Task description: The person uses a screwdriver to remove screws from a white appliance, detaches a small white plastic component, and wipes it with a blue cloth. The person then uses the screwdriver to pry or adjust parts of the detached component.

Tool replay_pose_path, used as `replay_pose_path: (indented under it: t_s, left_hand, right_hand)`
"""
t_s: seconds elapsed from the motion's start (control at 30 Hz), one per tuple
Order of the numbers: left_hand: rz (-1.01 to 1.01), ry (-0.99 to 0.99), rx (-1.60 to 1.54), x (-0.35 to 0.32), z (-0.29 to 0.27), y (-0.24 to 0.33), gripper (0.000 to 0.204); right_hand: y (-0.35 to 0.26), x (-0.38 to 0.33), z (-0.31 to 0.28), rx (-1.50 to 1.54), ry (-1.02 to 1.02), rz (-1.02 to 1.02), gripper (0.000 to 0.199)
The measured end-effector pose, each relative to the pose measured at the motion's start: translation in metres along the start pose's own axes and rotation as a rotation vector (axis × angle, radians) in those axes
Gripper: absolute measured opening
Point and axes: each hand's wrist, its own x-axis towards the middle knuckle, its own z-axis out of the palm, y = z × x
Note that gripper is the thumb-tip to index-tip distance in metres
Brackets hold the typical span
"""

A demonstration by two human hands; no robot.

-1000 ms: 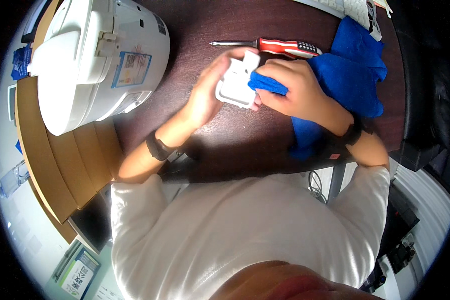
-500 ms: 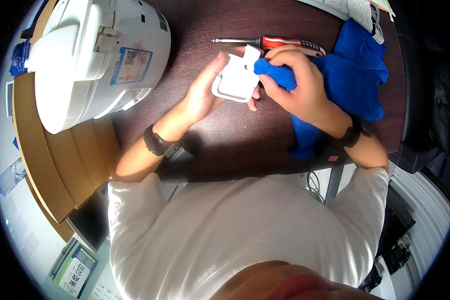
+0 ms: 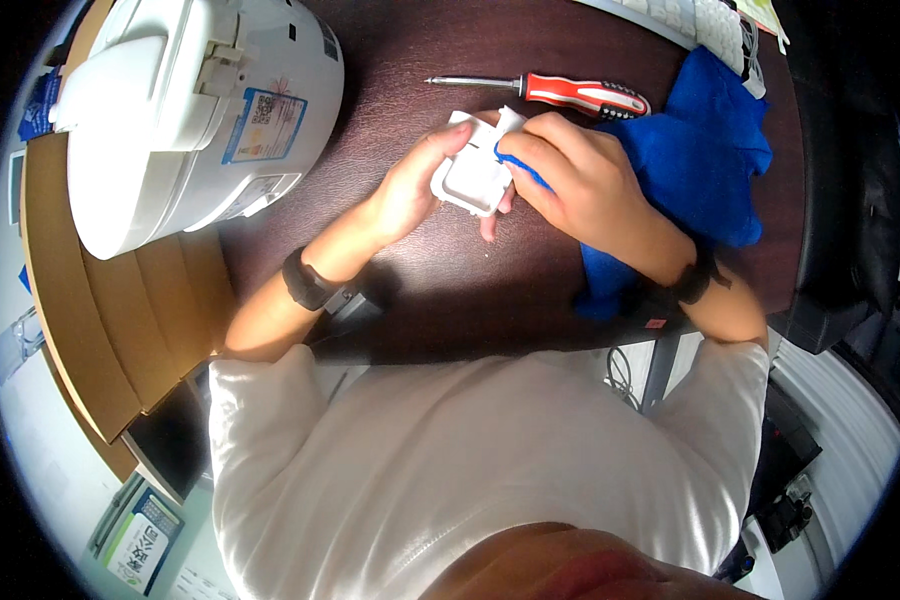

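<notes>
My left hand (image 3: 408, 192) grips a small white plastic part (image 3: 475, 180) with a shallow recessed tray, thumb on its top and fingers curled beneath. In my right hand (image 3: 592, 182) a bunched bit of blue cloth is pinched, and it presses against the right side of the white part. A wide spread of blue cloth (image 3: 708, 185) lies behind and under my right wrist; the hand hides whether it joins the pinched bit. Just beyond both hands rests a red and black handled screwdriver (image 3: 570, 90), its shaft pointing left.
A large white rice cooker (image 3: 195, 200) stands at the left, over a brown cardboard piece (image 3: 100, 300). At the far right is a white keyboard (image 3: 670, 18) with cables beside it. The dark brown table (image 3: 420, 290) has its near edge against my body.
My right hand has turned and closed further over the white part, covering most of the pinched cloth. The white part has shifted slightly right and nearer in my left hand.
</notes>
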Motion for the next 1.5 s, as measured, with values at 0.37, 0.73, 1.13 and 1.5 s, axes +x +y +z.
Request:
replay_pose_path:
  t_s: [0.37,0.73,1.13,1.5]
  left_hand:
    - [-0.184,-0.117,-0.184,-0.003,-0.016,0.009,0.052]
    - [-0.143,-0.072,0.159,-0.004,-0.009,0.018,0.05]
    - [-0.182,-0.181,-0.099,-0.006,-0.015,0.021,0.067]
    - [-0.035,-0.02,-0.083,0.0,-0.016,0.009,0.053]
  right_hand:
    - [0.007,-0.003,-0.008,0.22,-0.02,0.013,0.025]
    - [-0.001,-0.009,-0.001,0.024,-0.083,-0.047,0.031]
    - [-0.003,-0.003,-0.012,0.265,-0.021,0.065,0.015]
    - [0.005,-0.005,-0.009,0.205,0.085,0.048,0.026]
